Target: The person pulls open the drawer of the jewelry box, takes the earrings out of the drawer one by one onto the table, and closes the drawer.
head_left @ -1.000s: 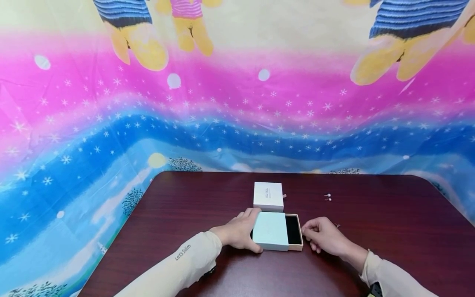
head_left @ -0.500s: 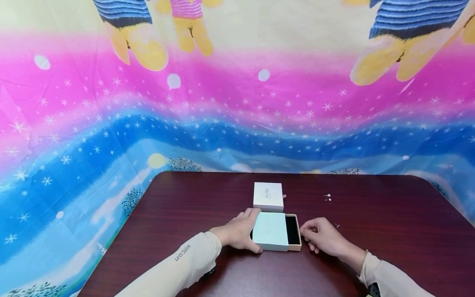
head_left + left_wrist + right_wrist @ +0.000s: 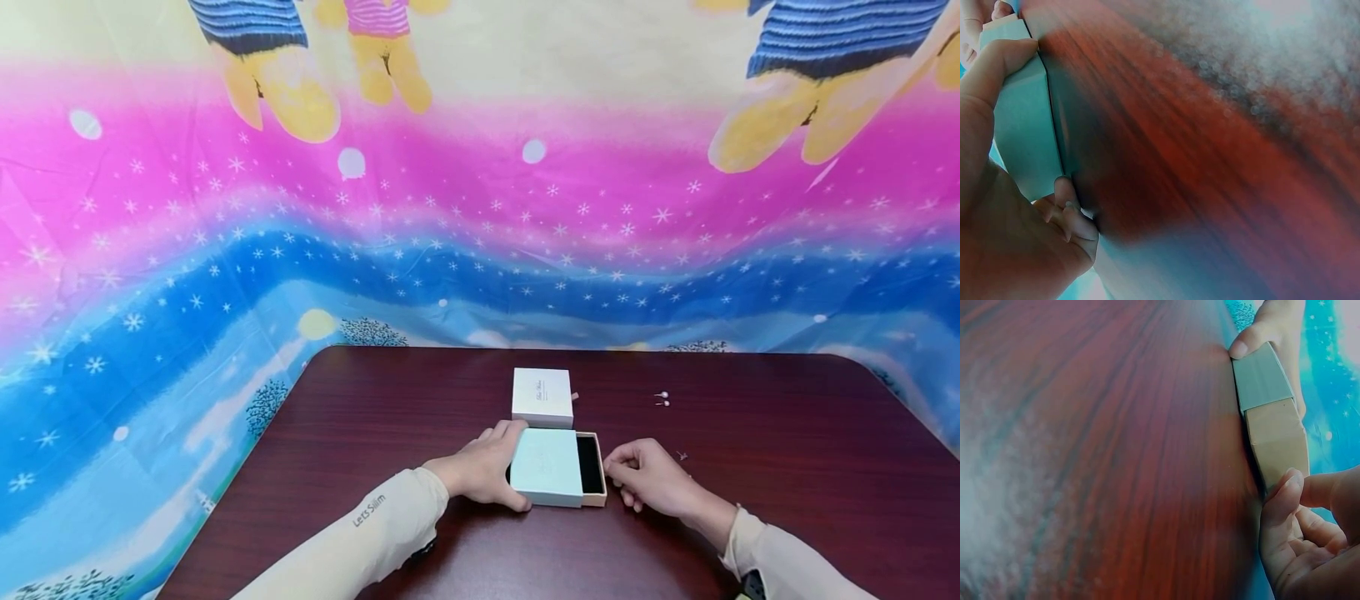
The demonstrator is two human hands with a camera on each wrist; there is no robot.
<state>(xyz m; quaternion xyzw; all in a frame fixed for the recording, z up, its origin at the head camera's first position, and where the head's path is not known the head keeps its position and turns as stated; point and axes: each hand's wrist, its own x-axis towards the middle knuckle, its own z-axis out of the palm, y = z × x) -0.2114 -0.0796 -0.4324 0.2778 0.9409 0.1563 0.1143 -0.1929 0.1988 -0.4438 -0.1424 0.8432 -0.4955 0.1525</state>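
Observation:
A pale mint jewelry box (image 3: 547,467) lies flat on the table. Its tan drawer (image 3: 602,471), lined in black, sticks out a little on the right. My left hand (image 3: 487,467) grips the left end of the outer sleeve, thumb along the near side and fingers at the far side. At the drawer's outer end is my right hand (image 3: 648,477), its thumb and index fingertips together against the tan end wall (image 3: 1275,434) in the right wrist view. Whether a pull tab sits between those fingertips I cannot tell.
Just behind the mint box stands a white lettered box (image 3: 542,396) with a small tab. Two pearl earrings (image 3: 664,403) lie at the back right. Another small silvery piece (image 3: 682,456) is beyond my right hand. A printed cloth (image 3: 480,208) hangs behind the dark wooden table (image 3: 375,408).
The drawer has slid slightly left into the sleeve, with my right hand moving along with it. My left hand and the sleeve have stayed in place.

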